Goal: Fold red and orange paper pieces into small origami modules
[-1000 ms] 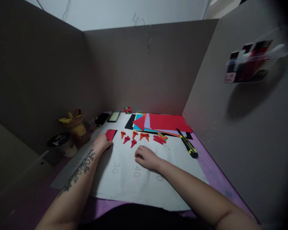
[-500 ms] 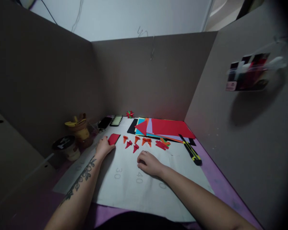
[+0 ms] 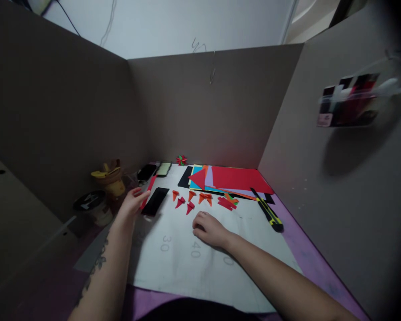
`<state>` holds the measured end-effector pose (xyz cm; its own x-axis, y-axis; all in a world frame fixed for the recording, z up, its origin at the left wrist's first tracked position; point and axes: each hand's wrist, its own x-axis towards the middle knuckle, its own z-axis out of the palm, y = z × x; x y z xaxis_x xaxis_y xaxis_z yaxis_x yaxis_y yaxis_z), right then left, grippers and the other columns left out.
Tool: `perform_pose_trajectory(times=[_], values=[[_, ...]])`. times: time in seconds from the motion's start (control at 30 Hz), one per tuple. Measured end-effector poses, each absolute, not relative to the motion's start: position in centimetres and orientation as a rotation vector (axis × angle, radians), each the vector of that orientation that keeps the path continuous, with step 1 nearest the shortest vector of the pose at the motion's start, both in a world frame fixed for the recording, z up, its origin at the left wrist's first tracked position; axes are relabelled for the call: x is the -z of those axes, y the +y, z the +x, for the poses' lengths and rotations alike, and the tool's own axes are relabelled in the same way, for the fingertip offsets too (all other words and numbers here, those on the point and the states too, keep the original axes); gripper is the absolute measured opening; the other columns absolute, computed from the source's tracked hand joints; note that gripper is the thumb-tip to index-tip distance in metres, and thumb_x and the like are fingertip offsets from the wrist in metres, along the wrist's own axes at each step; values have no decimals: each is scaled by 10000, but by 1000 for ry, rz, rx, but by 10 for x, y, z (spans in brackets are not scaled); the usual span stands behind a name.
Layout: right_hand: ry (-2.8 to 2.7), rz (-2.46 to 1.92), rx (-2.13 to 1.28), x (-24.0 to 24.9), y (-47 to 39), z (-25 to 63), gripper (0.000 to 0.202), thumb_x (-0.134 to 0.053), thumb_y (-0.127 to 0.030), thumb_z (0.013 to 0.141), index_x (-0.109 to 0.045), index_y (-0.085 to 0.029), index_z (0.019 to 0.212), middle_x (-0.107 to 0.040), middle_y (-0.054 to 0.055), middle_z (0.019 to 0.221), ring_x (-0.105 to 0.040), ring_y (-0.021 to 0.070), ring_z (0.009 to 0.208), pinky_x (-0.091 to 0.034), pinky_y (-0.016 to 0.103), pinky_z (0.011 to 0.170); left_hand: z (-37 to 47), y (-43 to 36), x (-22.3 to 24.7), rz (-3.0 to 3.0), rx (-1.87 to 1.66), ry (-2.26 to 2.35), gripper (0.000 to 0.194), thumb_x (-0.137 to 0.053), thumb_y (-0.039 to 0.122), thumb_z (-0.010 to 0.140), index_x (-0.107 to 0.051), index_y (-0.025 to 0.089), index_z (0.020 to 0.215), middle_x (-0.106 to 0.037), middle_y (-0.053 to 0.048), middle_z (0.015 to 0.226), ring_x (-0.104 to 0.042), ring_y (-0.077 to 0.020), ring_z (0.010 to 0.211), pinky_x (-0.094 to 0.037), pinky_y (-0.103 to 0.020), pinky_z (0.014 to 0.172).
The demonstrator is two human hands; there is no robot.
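My left hand [image 3: 131,204] grips a red piece of paper [image 3: 150,187], held on edge between thumb and fingers. Just right of it lies a black phone-like slab [image 3: 156,201], its dark face bare. My right hand [image 3: 207,228] rests on the white mat [image 3: 173,272], fingers curled in and nothing seen in them. Beyond that hand are several small folded paper pieces, such as an orange one [image 3: 205,198] and a red one [image 3: 190,207]. Flat red strips [image 3: 226,203] lie to their right, partly over green and orange ones.
Coloured sheets [image 3: 240,177] are stacked at the back, with a yellow-black utility knife [image 3: 269,213] to their right. A red-green paper star [image 3: 181,160] stands near the back panel. On the left are a lidded tub [image 3: 93,207] and a yellow pot [image 3: 110,180]. Grey panels surround the table.
My left hand has lifted the red paper off the black slab and moved it left, tilting it on edge. The slab's dark face now shows. My right hand stays put.
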<state>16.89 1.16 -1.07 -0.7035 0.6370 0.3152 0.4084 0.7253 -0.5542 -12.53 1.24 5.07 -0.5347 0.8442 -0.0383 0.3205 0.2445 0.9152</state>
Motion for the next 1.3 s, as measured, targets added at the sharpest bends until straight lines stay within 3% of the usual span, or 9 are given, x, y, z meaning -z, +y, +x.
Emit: perform_pose_trajectory(times=[0.1, 0.23, 0.37, 0.5, 0.87, 0.97, 1.1, 1.3], values=[[-2269, -822, -729, 10, 9, 168, 57, -571, -176, 774, -585, -180, 828, -561, 31, 823, -519, 158, 779, -432, 294, 733, -96, -2, -60, 1005, -1303, 1536, 585, -575, 441, 781, -418, 189, 1285, -635, -99, 1007, -615, -157, 713, -408, -216, 470], [-1839, -852, -1072, 6, 6, 169, 282, -488, -424, 865, -525, -188, 1014, -577, 43, 880, -554, 156, 741, -463, 293, 679, -35, -11, -47, 1077, -1129, 1176, 637, -713, 472, 643, -509, 184, 1173, -630, -101, 1025, -621, -170, 724, -466, -250, 548], [-1607, -676, -1298, -1, 1, 172, 513, -444, -588, 850, -439, -204, 1189, -557, 94, 1130, -587, 200, 934, -487, 339, 798, 9, -16, -28, 1275, -1192, 1129, 611, -810, 373, 537, -537, 188, 1052, -580, -106, 1113, -597, -222, 959, -499, -286, 716], [-1543, -613, -1327, -3, -6, 171, 533, -560, -529, 816, -424, -211, 1221, -539, 93, 1204, -541, 218, 1092, -444, 368, 933, 19, -25, -22, 1434, -1147, 1084, 507, -766, 359, 624, -521, 212, 1042, -563, -86, 1120, -567, -219, 1017, -496, -279, 753], [-1576, -638, -1344, -2, -6, 174, 479, -603, -509, 783, -512, -222, 1156, -569, 82, 1126, -578, 218, 963, -487, 340, 793, 11, -29, -17, 1397, -1147, 910, 410, -744, 329, 671, -563, 184, 1010, -589, -66, 1036, -582, -215, 964, -465, -327, 838], [-1636, -699, -1209, 0, -7, 172, 390, -630, -429, 775, -538, -221, 1093, -556, 73, 1083, -579, 192, 891, -499, 313, 729, 13, -28, -17, 1357, -1208, 946, 326, -691, 379, 718, -585, 163, 937, -605, -65, 966, -580, -204, 917, -461, -328, 824], [-1803, -784, -929, 3, -9, 172, 236, -665, -269, 724, -557, -198, 921, -549, 34, 911, -552, 161, 791, -485, 293, 704, 16, -29, -14, 1333, -1272, 890, 367, -737, 336, 665, -574, 172, 950, -602, -65, 967, -566, -205, 921, -448, -349, 846], [-1899, -763, -846, -2, -13, 172, 264, -646, -145, 658, -552, -189, 901, -561, 19, 868, -548, 159, 776, -466, 283, 695, 17, -32, -10, 1375, -1259, 866, 399, -750, 225, 643, -561, 187, 992, -576, -39, 952, -554, -175, 899, -441, -303, 823]])
